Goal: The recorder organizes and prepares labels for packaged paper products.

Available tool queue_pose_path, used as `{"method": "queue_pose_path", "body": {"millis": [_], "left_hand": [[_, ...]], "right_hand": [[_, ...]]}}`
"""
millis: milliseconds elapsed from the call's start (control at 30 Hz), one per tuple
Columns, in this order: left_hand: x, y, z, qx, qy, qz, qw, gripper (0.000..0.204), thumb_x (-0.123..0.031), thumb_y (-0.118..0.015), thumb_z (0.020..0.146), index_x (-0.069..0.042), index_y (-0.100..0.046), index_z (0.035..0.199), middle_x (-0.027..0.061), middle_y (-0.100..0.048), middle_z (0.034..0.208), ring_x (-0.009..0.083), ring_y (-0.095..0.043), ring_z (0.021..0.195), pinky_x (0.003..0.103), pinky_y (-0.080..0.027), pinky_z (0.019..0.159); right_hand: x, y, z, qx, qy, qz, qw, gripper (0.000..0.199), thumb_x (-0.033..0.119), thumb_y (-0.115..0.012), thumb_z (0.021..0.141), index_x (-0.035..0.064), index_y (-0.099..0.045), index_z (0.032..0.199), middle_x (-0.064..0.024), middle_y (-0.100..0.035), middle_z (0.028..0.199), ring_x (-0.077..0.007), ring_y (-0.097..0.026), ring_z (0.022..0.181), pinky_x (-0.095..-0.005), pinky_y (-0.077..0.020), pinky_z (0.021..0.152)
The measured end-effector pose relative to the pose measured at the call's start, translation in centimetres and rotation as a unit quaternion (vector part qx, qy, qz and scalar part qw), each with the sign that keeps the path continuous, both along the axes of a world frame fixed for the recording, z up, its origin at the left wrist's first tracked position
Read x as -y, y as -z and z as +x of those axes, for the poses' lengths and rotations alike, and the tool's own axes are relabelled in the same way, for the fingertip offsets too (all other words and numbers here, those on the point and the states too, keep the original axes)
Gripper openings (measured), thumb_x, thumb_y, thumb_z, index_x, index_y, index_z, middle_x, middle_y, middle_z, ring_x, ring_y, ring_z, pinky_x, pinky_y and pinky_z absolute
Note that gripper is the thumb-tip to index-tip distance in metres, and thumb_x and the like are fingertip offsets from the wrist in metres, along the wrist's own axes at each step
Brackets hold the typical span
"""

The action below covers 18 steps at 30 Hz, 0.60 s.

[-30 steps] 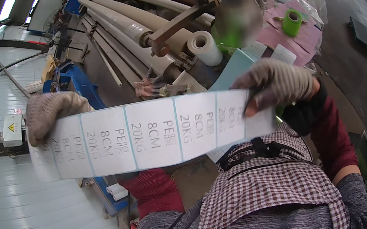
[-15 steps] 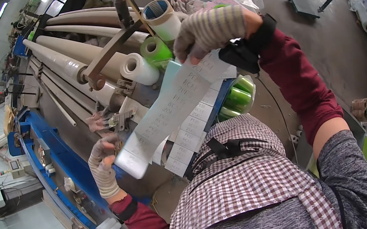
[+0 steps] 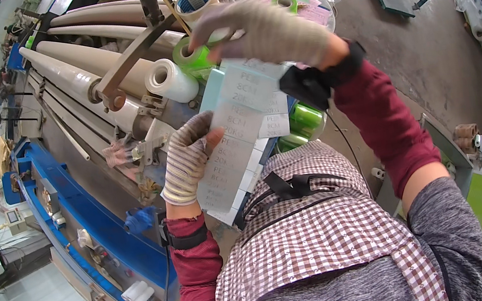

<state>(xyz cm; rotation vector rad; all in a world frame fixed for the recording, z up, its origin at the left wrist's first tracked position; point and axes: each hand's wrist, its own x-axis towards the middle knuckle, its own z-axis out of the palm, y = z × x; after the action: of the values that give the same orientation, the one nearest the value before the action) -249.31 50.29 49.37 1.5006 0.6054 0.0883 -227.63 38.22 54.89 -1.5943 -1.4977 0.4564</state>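
Note:
A long pale strip of printed labels point(image 3: 225, 169) lies along a stack of similar label sheets point(image 3: 278, 124) in front of my waist. My left hand point(image 3: 183, 163), in a striped fingerless-style glove, grips the strip's left edge, thumb on top. Above the strip's far end, my right hand point(image 3: 279, 31), gloved likewise and somewhat blurred, has its fingers and thumb apart with nothing visible between them. A green roll point(image 3: 191, 57) stands just past its fingertips, partly covered by them. Near it is a white film roll point(image 3: 170, 80).
Long machine rollers point(image 3: 76, 66) run away to the far left, with a metal arm point(image 3: 136, 63) above them. A blue machine frame point(image 3: 92, 205) stands at left. Wrapped green rolls point(image 3: 306, 121) sit right of the labels. A platform scale point(image 3: 394, 0) is on the floor.
My left hand has moved right and up onto the strip, which now lies flatter on the stack. My right hand has released the strip's far end and moved slightly left.

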Motion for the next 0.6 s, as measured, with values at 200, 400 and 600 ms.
{"method": "queue_pose_path", "body": {"millis": [200, 400, 600], "left_hand": [[-0.5, 1.2, 0.4, 0.021, -0.011, -0.006, 1.000, 0.034, -0.009, -0.069, 0.079, 0.003, -0.060, 0.109, 0.0067, -0.065, 0.096, 0.0092, -0.060, 0.080, 0.022, -0.048, 0.072], [0.3, 0.2, -1.5, -0.029, 0.034, -0.052, 0.998, 0.034, -0.007, -0.069, 0.078, 0.003, -0.060, 0.109, 0.0057, -0.066, 0.092, 0.0086, -0.060, 0.080, 0.021, -0.048, 0.072], [0.4, -0.1, -5.2, -0.114, 0.047, -0.052, 0.991, 0.038, -0.009, -0.070, 0.078, 0.005, -0.059, 0.111, 0.0069, -0.066, 0.094, 0.0096, -0.060, 0.081, 0.021, -0.047, 0.072]], "right_hand": [[10.1, 4.7, -0.6, -0.363, -0.008, -0.076, 0.929, 0.058, 0.057, -0.050, 0.083, 0.0022, -0.064, 0.094, -0.0108, -0.065, 0.085, -0.0181, -0.064, 0.078, -0.0298, -0.0512, 0.070], [7.8, 10.4, -6.3, -0.616, -0.030, -0.015, 0.787, 0.070, 0.061, -0.045, 0.084, 0.0020, -0.049, 0.122, -0.0121, -0.059, 0.114, -0.0236, -0.057, 0.104, -0.0358, -0.0430, 0.091], [7.2, 12.5, -3.6, -0.767, 0.098, 0.203, 0.600, 0.045, 0.025, -0.062, 0.083, 0.0019, -0.052, 0.120, -0.0114, -0.060, 0.113, -0.0244, -0.057, 0.105, -0.0415, -0.0429, 0.095]]}}
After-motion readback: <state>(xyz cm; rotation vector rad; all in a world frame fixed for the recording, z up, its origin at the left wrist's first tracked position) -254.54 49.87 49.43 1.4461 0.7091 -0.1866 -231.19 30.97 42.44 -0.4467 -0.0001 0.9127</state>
